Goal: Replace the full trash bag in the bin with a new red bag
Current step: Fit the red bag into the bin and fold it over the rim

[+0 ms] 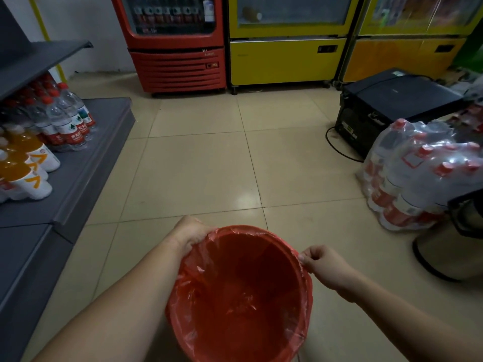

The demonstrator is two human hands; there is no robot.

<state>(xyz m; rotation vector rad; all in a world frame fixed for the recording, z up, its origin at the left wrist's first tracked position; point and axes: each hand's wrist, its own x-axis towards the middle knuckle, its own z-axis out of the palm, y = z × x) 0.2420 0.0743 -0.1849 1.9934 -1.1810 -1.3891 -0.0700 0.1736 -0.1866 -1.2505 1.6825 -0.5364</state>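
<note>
A round bin stands on the floor at the bottom centre, fully covered by a thin red bag [240,291] that lines its inside and folds over its rim. The bag's inside looks empty. My left hand [192,232] grips the folded bag edge at the far left of the rim. My right hand [322,263] pinches the bag edge on the right side of the rim. The bin's own wall is hidden under the red plastic.
Grey shelves [86,163] with water and orange-drink bottles run along the left. A red cooler [177,66] and yellow coolers [285,61] stand at the back. A black appliance [386,105], shrink-wrapped water packs [413,176] and a second bin [444,252] crowd the right.
</note>
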